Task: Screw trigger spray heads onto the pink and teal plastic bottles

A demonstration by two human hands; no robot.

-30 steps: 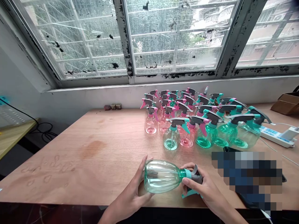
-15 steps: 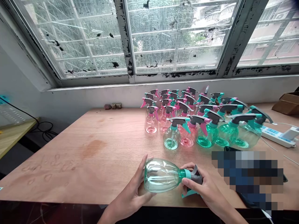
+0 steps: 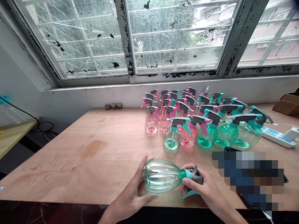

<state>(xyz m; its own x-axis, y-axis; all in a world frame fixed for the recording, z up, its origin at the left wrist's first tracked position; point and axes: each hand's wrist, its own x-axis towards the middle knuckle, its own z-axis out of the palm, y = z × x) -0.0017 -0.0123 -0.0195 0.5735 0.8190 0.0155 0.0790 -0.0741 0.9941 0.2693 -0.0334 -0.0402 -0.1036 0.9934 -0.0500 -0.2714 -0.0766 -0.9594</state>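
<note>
A clear green spray bottle (image 3: pixel 162 176) lies sideways between my hands, just above the front part of the table. Its base points left and its grey and teal spray head (image 3: pixel 196 176) points right. My left hand (image 3: pixel 133 189) cups the base end, with the fingers behind it and the thumb stretched along its lower side. At the neck, my right hand (image 3: pixel 203 186) grips the teal collar and spray head between thumb and fingers. The teal trigger hangs below, partly hidden by that hand. No liquid can be made out inside the bottle.
Several pink and green spray bottles (image 3: pixel 171 137) stand crowded at the back right of the wooden table (image 3: pixel 70 161). Right of them lie a white power strip (image 3: pixel 277 136) and a brown box (image 3: pixel 287 104). A blurred-out dark device is at front right. Small blocks (image 3: pixel 113 106) sit by the wall.
Very little differs. My left thumb has shifted slightly beneath the bottle, while the bottle and my right hand stay in nearly the same place.
</note>
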